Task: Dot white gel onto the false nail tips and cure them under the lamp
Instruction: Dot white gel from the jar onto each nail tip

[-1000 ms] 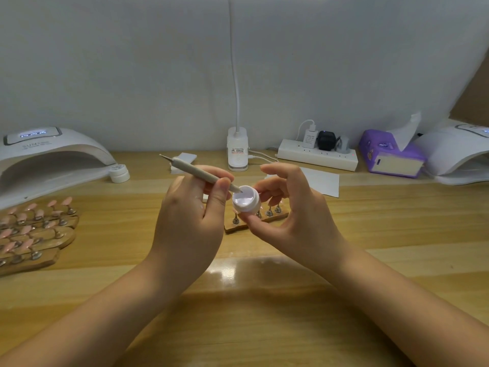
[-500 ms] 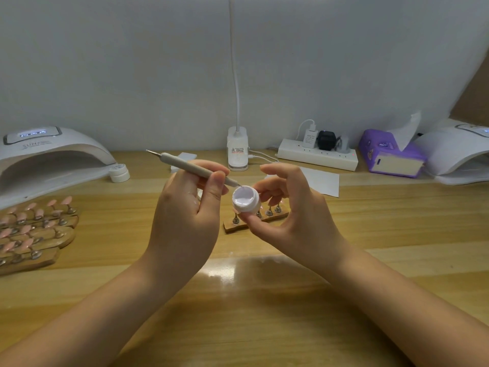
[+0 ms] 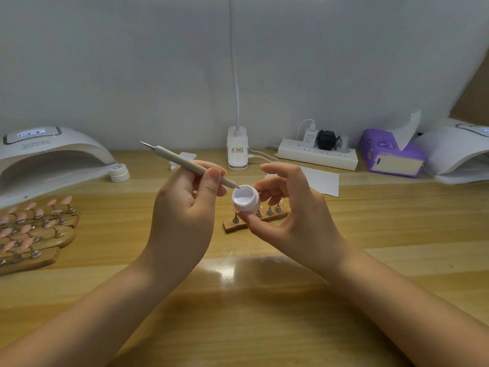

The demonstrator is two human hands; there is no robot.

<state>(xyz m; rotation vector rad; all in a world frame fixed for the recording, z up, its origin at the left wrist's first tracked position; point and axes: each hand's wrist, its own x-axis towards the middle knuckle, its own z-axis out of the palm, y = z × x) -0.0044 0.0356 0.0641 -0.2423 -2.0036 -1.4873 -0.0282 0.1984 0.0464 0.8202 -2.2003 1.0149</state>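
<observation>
Wooden desk (image 3: pixel 370 234) first: at nine o'clock a nail lamp (image 3: pixel 53 154) waits, pink nail tips (image 3: pixel 34 226) before it. Left hand (image 3: pixel 185 207) pinches the dotting pen (image 3: pixel 185 165). Right hand (image 3: pixel 291 207) grips the open white gel jar (image 3: pixel 246 200) at center. Dotting hasn't begun, curing neither. Pen tip has lifted to the rim since before.

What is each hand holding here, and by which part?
Left hand pinches the dotting tool near its lower end. Right hand holds the open gel pot by its sides.

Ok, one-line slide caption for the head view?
Left hand holds dotting pen at open white gel pot gripped by right hand.
</observation>
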